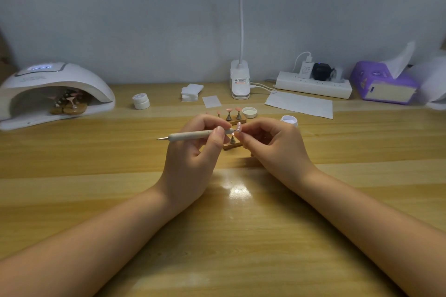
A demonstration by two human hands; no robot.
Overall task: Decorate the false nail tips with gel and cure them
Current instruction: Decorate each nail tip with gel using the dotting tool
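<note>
My left hand [193,149] grips a beige dotting pen [190,135] held level, its metal point sticking out to the left and its other end touching a pink nail tip [239,127]. My right hand [272,142] pinches that tip between fingertips. Below the hands sits a small wooden stand [232,144] with a metal holder. Behind them a second wooden stand [237,120] carries pink nail tips [228,110]. The white curing lamp [55,91] at far left shelters more stands with tips [68,103].
An open gel jar [289,120] and its lid [249,112] lie right of the stands. A closed white jar [141,101], wipe pads [190,91], a paper sheet [299,103], a clip lamp [240,82], a power strip [313,85] and a purple tissue box [383,83] line the back.
</note>
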